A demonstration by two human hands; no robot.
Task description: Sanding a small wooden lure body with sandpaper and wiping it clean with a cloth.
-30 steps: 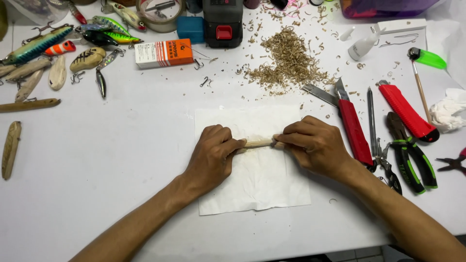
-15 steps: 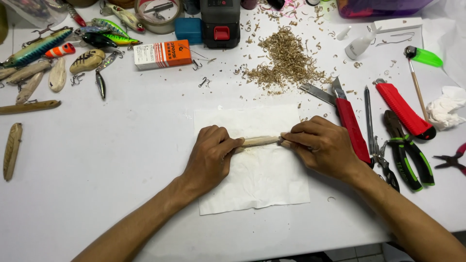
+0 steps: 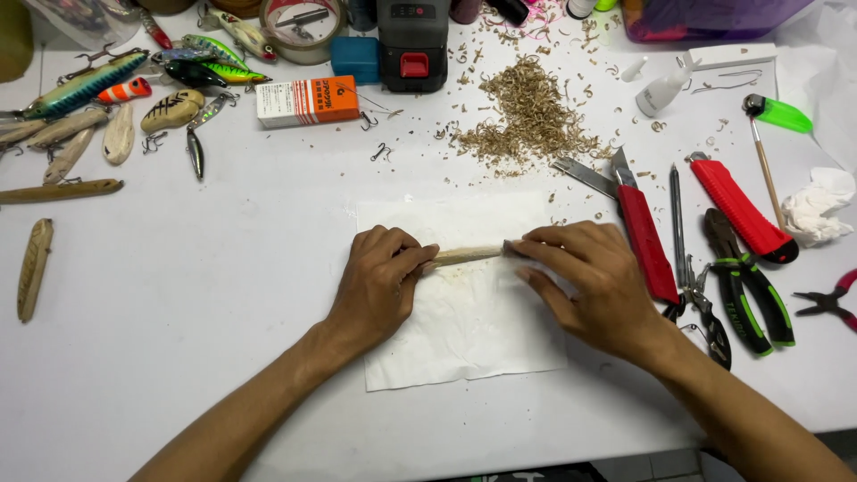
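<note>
A thin light wooden stick [image 3: 466, 256] lies across a white paper sheet [image 3: 464, 339] on the white table. My left hand [image 3: 379, 281] grips the stick's left end with curled fingers. My right hand [image 3: 585, 272] pinches the stick's right end between thumb and forefinger, something small and grey under the fingertips; its other fingers are spread over the paper. Fine wood dust lies on the paper under the stick.
A pile of wood shavings [image 3: 527, 116] sits behind the paper. Two red utility knives [image 3: 647, 236] [image 3: 741, 207], green-handled pliers [image 3: 745, 281] and a crumpled tissue [image 3: 817, 207] lie right. Fishing lures [image 3: 85, 85], carved wooden blanks [image 3: 36, 268], an orange-white box [image 3: 308, 101] lie left.
My right hand slid a little rightward along the stick and its lower fingers spread out flat. More of the stick shows between my hands. The left hand stayed put.
</note>
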